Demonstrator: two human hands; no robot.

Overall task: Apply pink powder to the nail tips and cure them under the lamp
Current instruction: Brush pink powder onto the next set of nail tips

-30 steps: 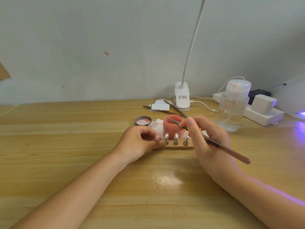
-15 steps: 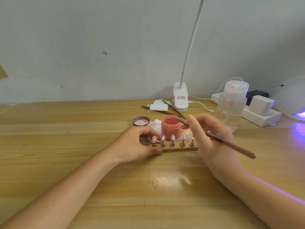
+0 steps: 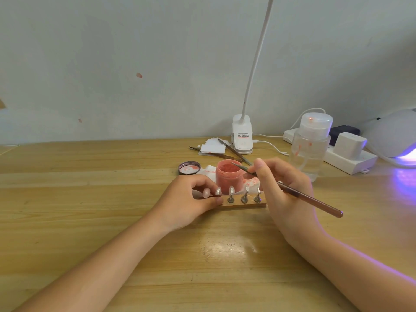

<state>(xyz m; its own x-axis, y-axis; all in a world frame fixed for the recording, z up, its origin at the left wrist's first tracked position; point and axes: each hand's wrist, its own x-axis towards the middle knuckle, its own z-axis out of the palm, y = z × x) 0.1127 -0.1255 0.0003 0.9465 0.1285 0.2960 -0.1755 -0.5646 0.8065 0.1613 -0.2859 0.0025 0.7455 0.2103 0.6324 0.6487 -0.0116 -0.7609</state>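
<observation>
The nail tips (image 3: 231, 190) stand on little metal pegs in a wooden block (image 3: 244, 204), between the two hands. The left hand (image 3: 191, 202) pinches the block's end. The right hand (image 3: 284, 188) pinches a thin, smooth brush (image 3: 299, 193), its tip over the round jar (image 3: 229, 176) of soft pink powder just past the fingers. A bump could tip the jar and spill it.

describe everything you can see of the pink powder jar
The pink powder jar is a small round tub, seemingly translucent plastic tinted coral pink by its contents. It stands upright and open, filled nearly to the rim. Its dark lid lies apart to the left, inside up. The jar sits on a stained white tissue, just behind the wooden nail-tip holder. The brush tip, held by the right hand, reaches over its mouth.
</observation>
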